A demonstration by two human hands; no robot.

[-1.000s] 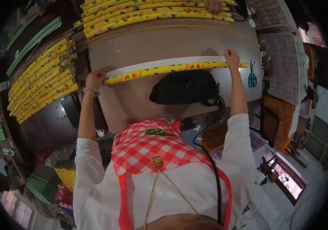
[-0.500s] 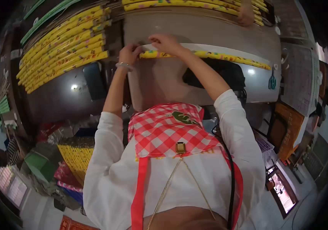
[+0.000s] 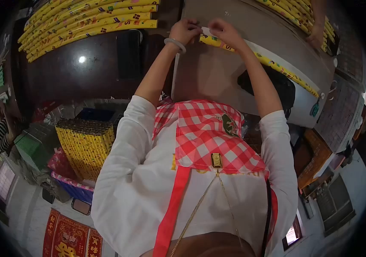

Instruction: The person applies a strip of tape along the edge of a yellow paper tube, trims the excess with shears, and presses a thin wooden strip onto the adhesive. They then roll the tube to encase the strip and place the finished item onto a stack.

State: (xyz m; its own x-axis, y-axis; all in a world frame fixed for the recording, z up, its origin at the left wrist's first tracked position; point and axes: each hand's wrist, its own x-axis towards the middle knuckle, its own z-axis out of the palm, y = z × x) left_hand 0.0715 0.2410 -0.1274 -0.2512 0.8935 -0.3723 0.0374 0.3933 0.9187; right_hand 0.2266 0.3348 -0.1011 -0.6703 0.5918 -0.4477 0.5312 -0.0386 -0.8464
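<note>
Both hands met at the far left corner of the worktop [image 3: 204, 77]. The left hand [image 3: 186, 30], with a pale bracelet [image 3: 174, 44] on its wrist, and the right hand [image 3: 222, 31] were drawn close together, and the fingertips of each pinched the near end of the yellow roll [image 3: 272, 64]. A white strip [image 3: 206, 31] showed between the two hands; how it sat on the roll could not be made out. From that corner the yellow roll lay along the far edge of the worktop and ran off to the right. A black bag [image 3: 277, 88] rested just on the near side of it, and teal scissors [image 3: 314, 109] lay at the right edge. A stack of yellow rolls [image 3: 88, 19] lay on the dark table [image 3: 71, 73] to the left. Another person's hand [image 3: 317, 31] rested on a second stack [image 3: 292, 15] beyond the far edge.
</note>
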